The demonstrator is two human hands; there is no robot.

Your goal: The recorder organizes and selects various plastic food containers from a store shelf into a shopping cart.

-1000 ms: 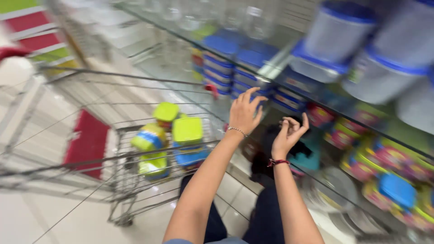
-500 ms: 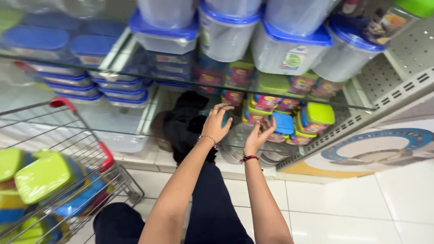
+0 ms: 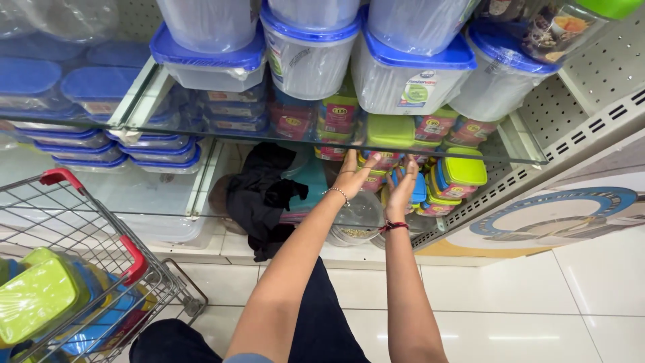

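Left hand: the left hand reaches under the glass shelf, fingers spread wide and holding nothing, palm turned toward the stacked small containers on the lower shelf.
Right hand: the right hand is raised just beside the left, fingers open and loose, close to a small blue-lidded box; whether the fingertips touch it cannot be told.
Wrists: a thin silver bracelet circles the left wrist, a red thread band the right.
Small containers: colourful tubs with lime-green lids stand in stacks on the lower shelf, directly ahead of both hands.
Above: large clear tubs with blue lids sit in a row on the glass shelf.
Left of the hands: a black cloth lies bunched on the lower shelf.
Near left: a wire shopping cart with red handles holds green-lidded boxes.
Floor: pale glossy tiles.
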